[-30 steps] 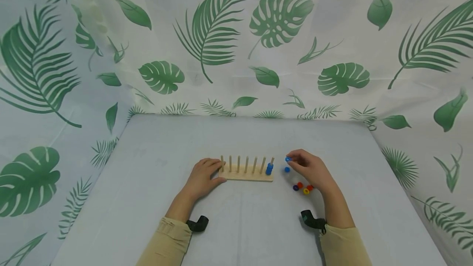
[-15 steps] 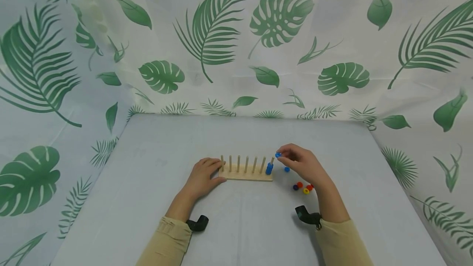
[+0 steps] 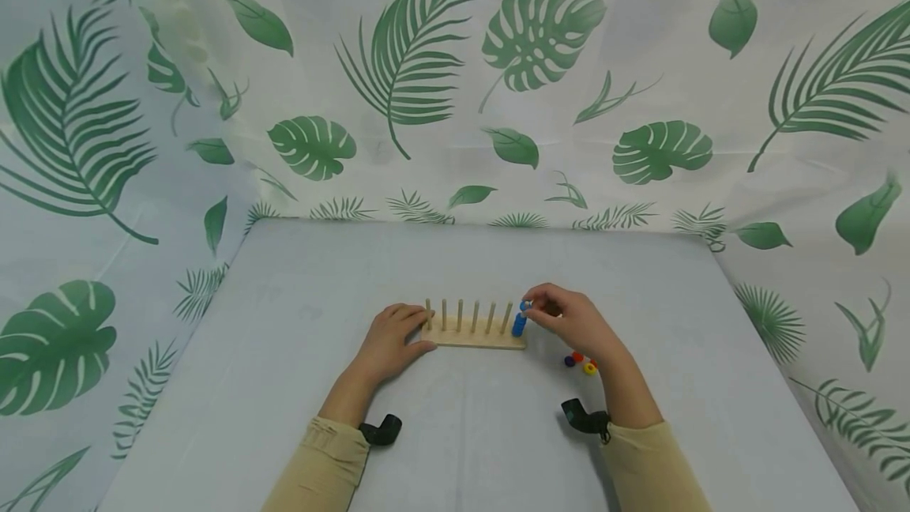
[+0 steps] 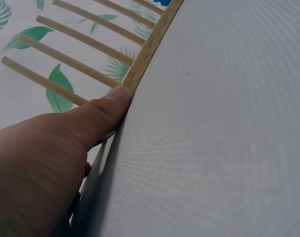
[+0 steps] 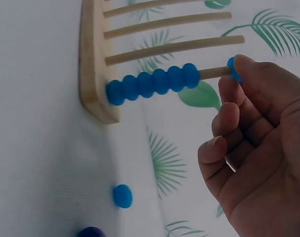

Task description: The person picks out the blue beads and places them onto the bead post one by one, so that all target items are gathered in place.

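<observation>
A wooden peg board (image 3: pixel 472 336) with a row of upright pegs lies before me. My left hand (image 3: pixel 389 344) holds its left end, the thumb (image 4: pixel 103 106) along the front edge. On the rightmost peg sits a stack of several blue beads (image 5: pixel 154 83). My right hand (image 3: pixel 579 324) pinches another blue bead (image 5: pixel 234 69) between thumb and index finger, right at the tip of that peg. The other right-hand fingers are loosely curled below. The remaining pegs (image 4: pixel 43 79) carry no beads.
One loose blue bead (image 5: pixel 122 196) lies on the white table right of the board, hidden by the hand in the head view. Nearer me are a dark blue bead (image 3: pixel 569 361), a yellow bead (image 3: pixel 590 368) and red beads (image 3: pixel 577 356). Leaf-patterned cloth (image 3: pixel 426 180) surrounds the table.
My right hand has moved left with the blue bead, from beside the board to the rightmost peg, then lowered a little onto its tip. The left hand has stayed put.
</observation>
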A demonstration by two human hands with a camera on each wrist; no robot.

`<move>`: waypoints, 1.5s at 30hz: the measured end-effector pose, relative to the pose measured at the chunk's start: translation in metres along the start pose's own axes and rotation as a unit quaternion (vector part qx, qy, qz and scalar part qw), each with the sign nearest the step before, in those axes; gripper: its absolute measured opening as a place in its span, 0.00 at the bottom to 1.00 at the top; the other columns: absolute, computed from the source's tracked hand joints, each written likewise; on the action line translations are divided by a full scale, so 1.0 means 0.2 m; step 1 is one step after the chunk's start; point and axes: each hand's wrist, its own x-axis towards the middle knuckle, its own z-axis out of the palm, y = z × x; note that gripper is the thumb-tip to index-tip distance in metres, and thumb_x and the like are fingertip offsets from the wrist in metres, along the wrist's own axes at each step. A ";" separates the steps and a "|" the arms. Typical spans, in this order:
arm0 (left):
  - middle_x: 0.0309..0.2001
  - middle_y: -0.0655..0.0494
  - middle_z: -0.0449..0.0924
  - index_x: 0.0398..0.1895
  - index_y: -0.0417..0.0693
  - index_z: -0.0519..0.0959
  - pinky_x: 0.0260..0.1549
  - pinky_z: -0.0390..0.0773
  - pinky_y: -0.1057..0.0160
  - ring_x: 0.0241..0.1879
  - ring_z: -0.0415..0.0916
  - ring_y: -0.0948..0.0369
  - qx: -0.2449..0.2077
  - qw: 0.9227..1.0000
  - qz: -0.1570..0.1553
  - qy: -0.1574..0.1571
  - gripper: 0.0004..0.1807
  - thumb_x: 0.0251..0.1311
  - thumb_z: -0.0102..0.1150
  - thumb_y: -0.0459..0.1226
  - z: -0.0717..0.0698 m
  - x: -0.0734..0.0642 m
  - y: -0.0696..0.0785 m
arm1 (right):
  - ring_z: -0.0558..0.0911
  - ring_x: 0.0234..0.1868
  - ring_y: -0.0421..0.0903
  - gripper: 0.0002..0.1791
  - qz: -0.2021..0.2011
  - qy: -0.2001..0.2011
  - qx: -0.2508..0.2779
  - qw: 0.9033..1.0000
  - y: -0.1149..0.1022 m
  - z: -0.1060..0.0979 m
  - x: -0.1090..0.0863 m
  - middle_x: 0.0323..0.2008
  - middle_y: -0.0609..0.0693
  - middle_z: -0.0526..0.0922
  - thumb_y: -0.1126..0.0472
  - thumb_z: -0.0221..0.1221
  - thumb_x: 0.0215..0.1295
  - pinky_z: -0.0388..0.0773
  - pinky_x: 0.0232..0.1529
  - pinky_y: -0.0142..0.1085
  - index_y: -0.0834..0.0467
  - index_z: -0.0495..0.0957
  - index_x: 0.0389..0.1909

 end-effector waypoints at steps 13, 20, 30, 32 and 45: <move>0.63 0.55 0.76 0.66 0.53 0.75 0.71 0.64 0.49 0.65 0.69 0.51 0.003 1.000 -0.001 -0.002 0.33 0.60 0.63 0.56 0.00 0.00 0.01 | 0.79 0.36 0.39 0.16 0.026 -0.020 0.004 0.999 0.06 0.07 -0.02 0.36 0.43 0.82 0.50 0.63 0.67 0.79 0.37 0.33 0.49 0.79 0.53; 0.62 0.56 0.76 0.66 0.54 0.75 0.70 0.65 0.50 0.65 0.69 0.52 0.005 1.000 0.000 0.000 0.32 0.60 0.64 0.56 0.00 0.00 0.01 | 0.81 0.38 0.43 0.17 0.030 -0.027 0.017 0.999 0.11 0.03 -0.03 0.38 0.46 0.83 0.47 0.59 0.70 0.79 0.37 0.34 0.47 0.77 0.56; 0.63 0.56 0.76 0.66 0.55 0.75 0.71 0.63 0.49 0.67 0.67 0.51 -0.003 1.000 -0.011 -0.008 0.33 0.60 0.64 0.56 0.00 0.00 0.01 | 0.77 0.42 0.47 0.19 0.137 -0.025 -0.022 0.990 0.25 -0.07 -0.04 0.44 0.50 0.83 0.44 0.55 0.72 0.76 0.41 0.36 0.50 0.79 0.54; 0.63 0.56 0.76 0.66 0.55 0.75 0.71 0.63 0.48 0.67 0.67 0.51 -0.002 1.000 -0.010 -0.008 0.32 0.60 0.64 0.55 0.00 0.00 0.01 | 0.76 0.43 0.48 0.17 0.148 -0.031 -0.027 0.988 0.26 -0.08 -0.04 0.45 0.50 0.83 0.45 0.56 0.72 0.75 0.41 0.36 0.50 0.79 0.54; 0.63 0.56 0.76 0.66 0.54 0.75 0.70 0.64 0.47 0.67 0.67 0.50 -0.007 1.000 -0.009 -0.001 0.33 0.60 0.64 0.56 0.00 0.00 0.01 | 0.77 0.48 0.50 0.12 0.178 -0.087 -0.025 0.980 0.32 -0.06 -0.04 0.49 0.52 0.80 0.56 0.60 0.69 0.80 0.45 0.41 0.48 0.80 0.52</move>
